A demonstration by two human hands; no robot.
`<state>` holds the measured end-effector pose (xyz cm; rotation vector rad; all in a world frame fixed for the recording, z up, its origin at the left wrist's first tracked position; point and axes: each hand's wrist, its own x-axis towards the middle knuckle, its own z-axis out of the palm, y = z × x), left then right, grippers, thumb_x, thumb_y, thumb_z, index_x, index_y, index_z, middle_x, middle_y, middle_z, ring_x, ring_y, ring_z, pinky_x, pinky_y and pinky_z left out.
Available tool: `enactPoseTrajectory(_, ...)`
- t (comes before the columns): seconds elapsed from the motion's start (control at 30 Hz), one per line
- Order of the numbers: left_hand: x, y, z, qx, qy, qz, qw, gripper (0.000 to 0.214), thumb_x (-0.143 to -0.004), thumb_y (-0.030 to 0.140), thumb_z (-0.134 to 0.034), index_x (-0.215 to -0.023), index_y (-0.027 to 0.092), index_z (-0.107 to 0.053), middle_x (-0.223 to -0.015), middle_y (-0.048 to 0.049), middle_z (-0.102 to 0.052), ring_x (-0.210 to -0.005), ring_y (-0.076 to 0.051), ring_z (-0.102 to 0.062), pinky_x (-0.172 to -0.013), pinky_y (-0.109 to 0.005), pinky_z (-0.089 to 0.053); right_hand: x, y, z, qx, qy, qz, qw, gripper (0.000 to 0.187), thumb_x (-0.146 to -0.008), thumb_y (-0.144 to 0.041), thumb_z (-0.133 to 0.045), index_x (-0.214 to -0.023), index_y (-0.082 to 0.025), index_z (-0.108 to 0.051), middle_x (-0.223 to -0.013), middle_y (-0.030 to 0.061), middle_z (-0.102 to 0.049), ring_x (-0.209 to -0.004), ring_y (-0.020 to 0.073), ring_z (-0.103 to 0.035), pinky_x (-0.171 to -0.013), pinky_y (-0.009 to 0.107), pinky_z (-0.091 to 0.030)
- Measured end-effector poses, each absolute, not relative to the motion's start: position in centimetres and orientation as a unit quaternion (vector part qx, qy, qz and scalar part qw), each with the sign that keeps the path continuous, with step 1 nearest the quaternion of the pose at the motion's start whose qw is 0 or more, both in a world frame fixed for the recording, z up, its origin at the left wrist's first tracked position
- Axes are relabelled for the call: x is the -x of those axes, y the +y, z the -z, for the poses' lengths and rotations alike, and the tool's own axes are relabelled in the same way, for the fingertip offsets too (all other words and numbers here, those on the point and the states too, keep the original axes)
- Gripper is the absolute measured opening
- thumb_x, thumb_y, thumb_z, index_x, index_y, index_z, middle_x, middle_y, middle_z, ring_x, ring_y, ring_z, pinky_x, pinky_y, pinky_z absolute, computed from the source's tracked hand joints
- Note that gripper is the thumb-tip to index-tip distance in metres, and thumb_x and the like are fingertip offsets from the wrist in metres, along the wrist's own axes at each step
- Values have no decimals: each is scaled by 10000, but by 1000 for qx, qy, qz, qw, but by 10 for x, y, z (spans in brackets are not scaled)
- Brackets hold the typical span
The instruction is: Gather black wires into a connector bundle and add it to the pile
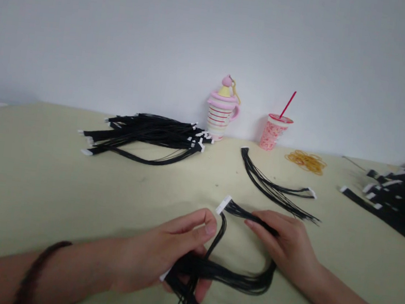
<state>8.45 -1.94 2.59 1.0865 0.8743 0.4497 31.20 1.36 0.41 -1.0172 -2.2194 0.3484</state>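
Observation:
A black wire harness [232, 275] with white connectors is bent in a loop between my two hands. My left hand [180, 247] is closed round its wires, and one white connector shows by the palm at the lower left. Another white connector [224, 204] sticks up just beyond my left fingertips, with wires running from it both ways. My right hand [283, 239] pinches the bundle to the right of that connector between thumb and fingers. Loose wire ends hang down below my left hand and leave the bottom of the view.
A pile of black harnesses [153, 132] lies at the back left. A single harness [261, 180] rests beyond my right hand. Behind stand a striped pink cup [219, 117] and a tumbler with a straw [273, 132], beside yellow rubber bands [306, 161]. More harnesses [402, 199] lie right.

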Motion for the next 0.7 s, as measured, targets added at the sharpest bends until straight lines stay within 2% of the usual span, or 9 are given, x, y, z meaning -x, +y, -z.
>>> enactPoseTrajectory(0.1,-85,-20,-28,-489,412,-204,741,377,-858,572,-332,-930,215,-430,-562,17,-559,-444,-110,-429,-412,-183,-257,-312,12,-7,384,-861,-148,297,144,-882,-217,-500,-851,-158,-628,-722,22,-613,-637,124,-564,-588,208,-404)
enactPoseTrajectory(0.23,-85,-19,-31,-511,411,-170,735,476,-841,614,-309,-1039,204,-447,-521,22,-538,-418,-114,-426,-401,-180,-287,-312,9,-6,320,-897,-158,260,167,-898,-235,-478,-910,-153,-623,-702,28,-581,-633,131,-539,-575,226,-388)
enactPoseTrajectory(0.37,-82,-15,-26,-490,386,-163,764,492,-857,621,-232,-995,212,-468,-502,26,-521,-387,-95,-388,-379,-161,-266,-311,10,-3,315,-901,-156,255,172,-895,-238,-484,-952,-145,-617,-700,30,-575,-618,125,-540,-563,225,-402)
enactPoseTrajectory(0.43,-81,-13,-23,-473,379,-166,778,488,-859,620,-227,-973,213,-470,-487,30,-505,-372,-91,-362,-358,-158,-220,-310,9,-4,332,-893,-137,271,182,-864,-233,-531,-1007,-145,-601,-763,45,-579,-677,138,-554,-608,235,-433)
enactPoseTrajectory(0.57,-82,-12,-21,-423,383,-189,799,434,-853,600,-314,-955,207,-467,-498,32,-509,-394,-89,-365,-373,-160,-208,-306,-3,-18,334,-863,-53,376,418,-714,-259,-679,-1089,-117,-558,-963,112,-523,-893,210,-524,-758,309,-455)
enactPoseTrajectory(0.63,-84,-12,-21,-413,391,-211,795,419,-853,589,-335,-937,202,-472,-503,32,-510,-413,-92,-374,-383,-162,-210,-301,-14,-28,320,-853,-51,409,352,-708,-197,-665,-1041,-127,-573,-936,101,-528,-868,192,-533,-731,281,-465)
enactPoseTrajectory(0.7,-85,-14,-19,-428,400,-232,776,446,-854,598,-309,-930,191,-476,-491,26,-509,-417,-101,-384,-379,-169,-215,-295,-26,-34,300,-867,-93,386,197,-749,-129,-605,-944,-152,-595,-809,56,-566,-728,140,-563,-620,213,-476)
